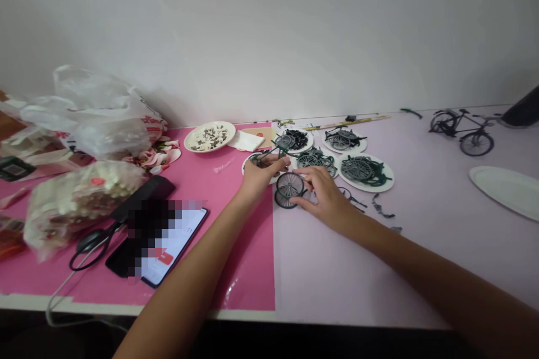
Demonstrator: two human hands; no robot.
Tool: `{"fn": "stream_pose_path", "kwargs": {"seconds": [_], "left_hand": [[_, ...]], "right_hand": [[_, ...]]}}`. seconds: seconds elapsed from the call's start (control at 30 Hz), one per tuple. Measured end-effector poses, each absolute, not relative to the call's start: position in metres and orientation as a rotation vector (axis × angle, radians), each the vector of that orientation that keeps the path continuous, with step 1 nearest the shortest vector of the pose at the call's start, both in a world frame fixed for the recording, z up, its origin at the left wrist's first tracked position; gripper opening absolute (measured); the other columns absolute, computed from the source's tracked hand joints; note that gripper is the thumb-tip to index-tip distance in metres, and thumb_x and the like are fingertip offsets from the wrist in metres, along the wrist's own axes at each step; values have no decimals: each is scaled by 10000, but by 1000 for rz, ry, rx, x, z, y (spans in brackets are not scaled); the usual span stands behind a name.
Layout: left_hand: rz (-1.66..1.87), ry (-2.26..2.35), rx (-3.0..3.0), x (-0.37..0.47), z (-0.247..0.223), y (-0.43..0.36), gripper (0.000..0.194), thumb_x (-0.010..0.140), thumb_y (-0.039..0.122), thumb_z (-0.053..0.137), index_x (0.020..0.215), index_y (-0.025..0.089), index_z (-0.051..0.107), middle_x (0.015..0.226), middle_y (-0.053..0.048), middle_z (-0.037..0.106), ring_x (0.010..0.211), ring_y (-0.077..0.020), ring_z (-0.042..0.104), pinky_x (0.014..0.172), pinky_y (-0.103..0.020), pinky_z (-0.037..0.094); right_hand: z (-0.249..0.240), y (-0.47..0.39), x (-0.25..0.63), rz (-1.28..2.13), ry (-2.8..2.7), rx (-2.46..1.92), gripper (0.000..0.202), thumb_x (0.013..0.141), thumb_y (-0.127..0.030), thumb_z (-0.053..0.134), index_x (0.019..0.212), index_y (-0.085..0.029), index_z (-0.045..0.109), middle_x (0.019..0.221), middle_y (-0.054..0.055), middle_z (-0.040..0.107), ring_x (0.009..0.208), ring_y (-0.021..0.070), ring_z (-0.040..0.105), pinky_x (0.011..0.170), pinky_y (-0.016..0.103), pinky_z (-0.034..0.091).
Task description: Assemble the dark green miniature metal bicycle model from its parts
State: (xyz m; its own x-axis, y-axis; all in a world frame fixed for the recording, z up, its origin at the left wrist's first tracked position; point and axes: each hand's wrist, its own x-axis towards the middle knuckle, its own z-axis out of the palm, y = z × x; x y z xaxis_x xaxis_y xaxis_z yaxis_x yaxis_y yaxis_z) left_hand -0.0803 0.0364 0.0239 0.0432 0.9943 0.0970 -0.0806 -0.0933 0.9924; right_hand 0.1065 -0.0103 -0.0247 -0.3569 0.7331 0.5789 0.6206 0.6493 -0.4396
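Observation:
My left hand [260, 173] is closed around a small dark green toy bicycle frame [281, 149], its thin bars sticking out above the fingers. My right hand [323, 193] pinches a small spoked toy wheel [290, 184] at its right edge. A second black-rimmed wheel [282, 202] shows just below and behind it; whether it is held or lies on the table I cannot tell. Past the hands, a plate of green parts and wheels [316, 161] is partly hidden by my fingers. Loose dark parts [352, 199] lie right of my right hand.
More plates hold wheels and dark parts [357, 168]. A complete toy bicycle [462, 129] stands at the back right, near a white oval plate [509, 188]. On the left are a bowl of small pieces [210, 137], plastic bags [101, 118], a phone [177, 247] and scissors [95, 244].

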Motion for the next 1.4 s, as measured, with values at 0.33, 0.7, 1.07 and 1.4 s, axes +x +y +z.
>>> {"fn": "stream_pose_path", "kwargs": {"seconds": [0.33,0.7,1.07,1.4], "left_hand": [[1214,1096,1176,-84,18,41,286,648,367,908,794,149,794,837,-86,776,800,-213,732,740,-302,523],[1115,972,1071,-79,14,36,324,643,383,926,822,149,793,892,-89,764,825,-189,702,753,-290,525],[973,947,1029,-77,10,34,340,644,375,947,837,146,786,814,-68,747,817,-185,717,716,-281,511],[969,956,1054,-76,9,34,365,623,391,956,828,147,777,820,-61,732,819,-190,712,740,-298,511]], "right_hand": [[-27,-1,121,60,-1973,-992,275,973,-118,571,894,-275,360,1403,136,599,1166,331,559,937,541,485],[-23,0,126,-8,-1903,-1012,294,954,-60,552,897,-276,360,1419,132,592,1176,321,562,973,567,473],[-22,-1,127,-7,-1897,-1018,295,962,-63,562,914,-276,363,1433,135,584,1207,325,553,986,567,470],[-22,-1,127,-22,-1913,-1019,300,971,-64,560,909,-274,355,1438,149,580,1185,328,553,977,578,473]]}}
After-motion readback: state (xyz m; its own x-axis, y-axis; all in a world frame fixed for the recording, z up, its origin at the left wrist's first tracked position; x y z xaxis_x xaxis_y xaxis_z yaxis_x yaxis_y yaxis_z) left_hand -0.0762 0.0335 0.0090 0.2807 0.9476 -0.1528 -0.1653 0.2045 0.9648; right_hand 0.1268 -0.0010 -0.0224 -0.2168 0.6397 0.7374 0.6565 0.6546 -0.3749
